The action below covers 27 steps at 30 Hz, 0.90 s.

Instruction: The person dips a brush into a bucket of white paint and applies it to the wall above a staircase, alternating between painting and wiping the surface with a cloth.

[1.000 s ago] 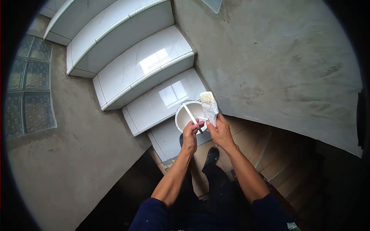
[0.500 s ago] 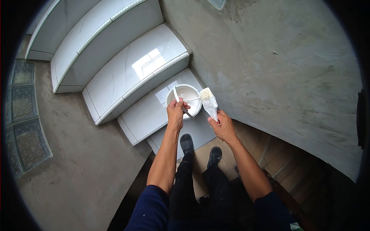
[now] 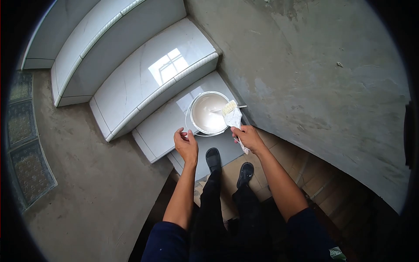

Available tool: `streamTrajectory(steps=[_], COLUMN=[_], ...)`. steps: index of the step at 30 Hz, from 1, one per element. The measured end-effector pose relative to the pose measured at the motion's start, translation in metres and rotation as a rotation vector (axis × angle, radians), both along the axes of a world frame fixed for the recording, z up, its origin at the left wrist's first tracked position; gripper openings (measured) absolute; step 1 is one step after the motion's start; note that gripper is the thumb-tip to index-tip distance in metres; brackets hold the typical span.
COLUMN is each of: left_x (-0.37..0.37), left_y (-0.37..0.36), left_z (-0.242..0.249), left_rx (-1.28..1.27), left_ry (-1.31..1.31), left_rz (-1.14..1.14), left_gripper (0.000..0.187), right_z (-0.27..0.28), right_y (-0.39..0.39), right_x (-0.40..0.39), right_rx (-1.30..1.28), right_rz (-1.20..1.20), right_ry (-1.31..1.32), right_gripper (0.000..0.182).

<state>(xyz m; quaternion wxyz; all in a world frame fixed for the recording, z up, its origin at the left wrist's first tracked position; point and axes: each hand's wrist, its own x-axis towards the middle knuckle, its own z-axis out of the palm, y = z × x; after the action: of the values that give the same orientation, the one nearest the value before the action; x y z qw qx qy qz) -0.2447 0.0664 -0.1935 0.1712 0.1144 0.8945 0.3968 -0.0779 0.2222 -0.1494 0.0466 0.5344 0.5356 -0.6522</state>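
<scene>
A round white bucket (image 3: 192, 114) with pale, creamy contents stands on the low tiled step. A thin stick (image 3: 241, 106) lies across its right side, one end dipping into the contents. My right hand (image 3: 248, 138) is closed around the handle of a wide brush (image 3: 232, 114), whose pale bristles are over the bucket's right rim. Left of the bucket, my left hand (image 3: 186, 146) has its fingers apart and curled a little, with nothing in it. The bucket's thin handle hangs down on its left side.
White tiled stairs (image 3: 150, 72) curve up to the left. A rough grey wall (image 3: 314, 87) borders the step on the right. Glass blocks (image 3: 32, 168) sit in the plaster at the far left. Two dark shoes (image 3: 213, 160) stand below the bucket.
My left hand has let go of the stick and moved left and down, off the bucket. The stick now rests against the right rim. The brush has shifted slightly left, over the rim.
</scene>
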Motion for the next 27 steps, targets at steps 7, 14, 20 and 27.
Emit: streamTrajectory(steps=[7,14,20,27], left_x=[0.061,0.074,0.071,0.055], left_y=[0.022,0.02,0.016,0.001], left_z=[0.047,0.025,0.022,0.007], left_rx=[0.532,0.651,0.544,0.455], left_ry=[-1.407,-1.341,-1.194,-0.924], left_rz=[0.088,0.152,0.145,0.167], left_gripper=[0.042,0.05,0.04,0.023], right_z=[-0.037,-0.039,-0.031,-0.02], right_y=[-0.034,-0.042,-0.038,-0.021], right_x=[-0.009,-0.027,-0.032,-0.032], right_rx=[0.246,-0.106,-0.239,-0.201], right_rz=[0.048,-0.222,-0.229,-0.143], right_ry=[0.134,0.366,0.389,0.363], right_gripper=[0.04,0.038,0.04,0.042])
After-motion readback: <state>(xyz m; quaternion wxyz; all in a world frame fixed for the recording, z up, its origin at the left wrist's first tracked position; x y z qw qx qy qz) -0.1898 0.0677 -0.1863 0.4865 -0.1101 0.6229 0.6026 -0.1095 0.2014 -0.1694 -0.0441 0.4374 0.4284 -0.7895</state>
